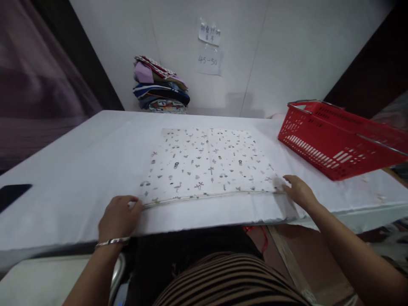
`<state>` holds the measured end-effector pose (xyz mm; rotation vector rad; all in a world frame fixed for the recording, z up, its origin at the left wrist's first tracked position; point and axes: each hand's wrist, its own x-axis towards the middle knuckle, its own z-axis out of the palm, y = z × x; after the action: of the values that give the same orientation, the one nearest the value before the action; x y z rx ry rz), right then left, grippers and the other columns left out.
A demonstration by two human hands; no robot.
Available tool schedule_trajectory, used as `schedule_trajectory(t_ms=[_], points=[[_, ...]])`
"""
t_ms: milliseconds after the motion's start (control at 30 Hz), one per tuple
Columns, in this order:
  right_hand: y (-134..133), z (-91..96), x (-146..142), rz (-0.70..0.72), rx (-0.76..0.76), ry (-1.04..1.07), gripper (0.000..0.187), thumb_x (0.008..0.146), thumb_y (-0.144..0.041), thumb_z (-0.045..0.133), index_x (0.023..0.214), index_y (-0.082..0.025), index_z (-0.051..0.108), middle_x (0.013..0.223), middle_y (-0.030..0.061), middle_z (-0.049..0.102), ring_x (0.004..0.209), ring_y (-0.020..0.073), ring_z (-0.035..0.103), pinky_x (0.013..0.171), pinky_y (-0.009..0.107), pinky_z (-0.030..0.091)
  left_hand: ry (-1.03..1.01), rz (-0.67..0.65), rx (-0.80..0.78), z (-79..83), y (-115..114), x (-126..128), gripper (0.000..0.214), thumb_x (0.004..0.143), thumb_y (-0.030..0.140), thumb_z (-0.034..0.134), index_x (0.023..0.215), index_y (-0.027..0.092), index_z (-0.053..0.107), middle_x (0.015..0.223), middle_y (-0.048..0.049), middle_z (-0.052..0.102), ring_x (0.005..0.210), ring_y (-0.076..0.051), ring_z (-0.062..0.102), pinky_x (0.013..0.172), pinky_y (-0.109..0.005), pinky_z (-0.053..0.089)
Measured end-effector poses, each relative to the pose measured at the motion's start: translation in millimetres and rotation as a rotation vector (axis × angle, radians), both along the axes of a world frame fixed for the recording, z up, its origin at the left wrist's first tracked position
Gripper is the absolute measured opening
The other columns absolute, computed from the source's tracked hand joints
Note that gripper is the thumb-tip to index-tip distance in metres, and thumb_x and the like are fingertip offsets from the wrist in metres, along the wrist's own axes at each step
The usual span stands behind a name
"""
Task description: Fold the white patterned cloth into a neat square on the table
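Note:
A white cloth with small printed figures point(207, 163) lies flat on the white table point(79, 170), folded into a rough square. My left hand point(118, 216), with a metal bracelet on the wrist, pinches the cloth's near left corner. My right hand point(296, 190) holds the near right corner, fingers curled onto the fabric. Both hands sit at the cloth's near edge, close to the table's front edge.
A red plastic basket point(338, 142) rests tilted at the table's right side. A stack of folded clothes point(161, 87) sits at the back against the white wall, under two paper notes point(209, 49). A dark flat object point(12, 193) lies at the left edge.

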<state>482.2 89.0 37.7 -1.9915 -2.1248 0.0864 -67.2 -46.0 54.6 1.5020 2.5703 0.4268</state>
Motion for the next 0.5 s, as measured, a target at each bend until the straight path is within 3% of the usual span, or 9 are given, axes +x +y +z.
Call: schedule_trajectory(t_ms=[100, 233, 367, 500], points=[[-10.2, -1.6, -28.4, 0.33, 0.197, 0.05, 0.021, 0.084, -0.026, 0.046, 0.095, -0.018, 0.063, 0.101, 0.0104, 0.062, 0.097, 0.0217, 0.056, 0.085, 0.033, 0.044, 0.106, -0.173, 0.246, 1.5, 3.8, 28.4, 0.022, 0.081, 0.031, 0.044, 0.082, 0.016, 0.061, 0.093, -0.0075, 0.059, 0.091, -0.021, 0.055, 0.083, -0.031, 0.041], [-18.2, -5.2, -75.5, 0.641, 0.185, 0.102, 0.022, 0.087, -0.03, 0.046, 0.094, -0.021, 0.065, 0.094, 0.008, 0.064, 0.09, 0.0202, 0.056, 0.082, 0.035, 0.046, 0.019, -0.625, 0.329, -2.6, 21.5, 81.5, 0.017, 0.084, 0.023, 0.045, 0.081, 0.018, 0.061, 0.09, -0.0058, 0.061, 0.09, -0.019, 0.052, 0.082, -0.032, 0.041], [-15.4, -11.1, -93.9, 0.74, 0.233, 0.094, 0.024, 0.088, -0.028, 0.046, 0.099, -0.023, 0.066, 0.098, 0.0084, 0.064, 0.092, 0.0219, 0.056, 0.079, 0.038, 0.047, -0.034, -0.814, 0.355, -15.1, 41.7, 119.7, 0.014, 0.085, 0.023, 0.048, 0.089, 0.02, 0.061, 0.094, -0.0052, 0.06, 0.09, -0.019, 0.051, 0.08, -0.034, 0.042], [-10.2, -13.3, -91.0, 0.709, 0.241, 0.058, 0.026, 0.089, -0.025, 0.043, 0.098, -0.022, 0.067, 0.097, 0.0082, 0.065, 0.091, 0.022, 0.057, 0.078, 0.038, 0.046, -0.029, -0.889, 0.317, -29.0, 56.7, 132.6, 0.014, 0.086, 0.023, 0.049, 0.092, 0.02, 0.062, 0.094, -0.0049, 0.06, 0.089, -0.018, 0.051, 0.078, -0.033, 0.042]])
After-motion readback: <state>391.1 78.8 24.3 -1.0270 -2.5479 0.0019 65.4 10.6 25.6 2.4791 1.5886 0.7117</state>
